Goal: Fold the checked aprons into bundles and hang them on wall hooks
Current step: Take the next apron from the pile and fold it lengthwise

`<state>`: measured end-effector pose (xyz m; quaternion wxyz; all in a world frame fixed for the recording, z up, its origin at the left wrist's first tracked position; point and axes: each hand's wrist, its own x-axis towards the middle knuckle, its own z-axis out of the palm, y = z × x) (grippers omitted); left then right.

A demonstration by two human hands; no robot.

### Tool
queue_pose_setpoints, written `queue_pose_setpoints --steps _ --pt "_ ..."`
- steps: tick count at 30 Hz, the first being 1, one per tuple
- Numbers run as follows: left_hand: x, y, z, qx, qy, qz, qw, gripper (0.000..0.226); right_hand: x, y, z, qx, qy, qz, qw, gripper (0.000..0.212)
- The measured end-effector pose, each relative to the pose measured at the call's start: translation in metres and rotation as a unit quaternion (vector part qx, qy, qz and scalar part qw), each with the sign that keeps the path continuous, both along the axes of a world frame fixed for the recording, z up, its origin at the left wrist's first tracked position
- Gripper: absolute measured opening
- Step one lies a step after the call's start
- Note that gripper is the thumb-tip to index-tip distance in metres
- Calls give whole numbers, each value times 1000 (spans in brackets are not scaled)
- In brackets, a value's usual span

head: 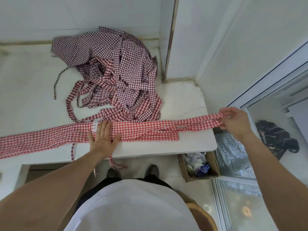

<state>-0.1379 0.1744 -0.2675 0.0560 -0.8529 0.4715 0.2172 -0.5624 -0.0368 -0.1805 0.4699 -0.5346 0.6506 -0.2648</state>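
While a red-and-white checked cotton apron folded into a long narrow strip [143,130] lies stretched along the front edge of a white stone counter [191,97], it is pressed flat by the left hand [103,135]. That hand is laid palm down across the middle of the strip, its fingers straight and spread slightly apart, just beside a small band of white lace trim [95,126] sewn on the cloth. The strip's right end, narrowed into its checked straps, is pinched by the right hand [233,120], whose fingers and thumb are curled around the straps beyond the counter's right edge. The left end of the strip runs out of view at the left border. Thin checked ties [115,164] are seen dangling over the counter's front edge.

Behind the strip, a loose heap of more red-and-white and maroon checked aprons [113,69] is piled on the counter, reaching back to the white tiled wall [50,17], with straps tangled and trailing to the left.

On the floor below the counter's right end, a brown cardboard box of plastic scraps [200,165] is set, and a dark bundle of cloth [273,139] is lying further right beside a sliding glass door frame [260,90]. Two dark shoes [151,170] and a white shirt front [133,205] are visible at the bottom.
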Motion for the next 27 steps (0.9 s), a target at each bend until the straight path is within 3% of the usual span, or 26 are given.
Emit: queue_pose_setpoints --steps 1,3,6,12,16,19,23,25,27 --pt "0 0 0 2 1 0 1000 80 4 1 -2 -102 142 3 985 26" --pt "-1 0 1 9 6 0 1000 80 5 5 -12 -177 269 8 947 27" --pt "-5 -2 3 18 8 0 1000 79 17 13 -33 -114 274 -18 955 38" --pt "4 0 3 9 9 -2 1000 78 23 18 -26 -136 188 15 973 21" --pt "-3 -1 4 13 17 -23 999 77 -10 9 -29 -41 250 -3 967 17" --pt "-1 -3 1 15 15 -21 1000 78 -14 6 -34 106 59 -28 992 26" --pt "5 0 0 12 19 -31 999 80 -33 4 -20 237 -208 7 949 37" --pt "4 0 -1 12 18 -33 999 80 -40 1 -15 239 -271 36 932 70" --pt "5 0 -2 7 15 -36 999 82 -42 -1 -12 228 -282 64 930 77"
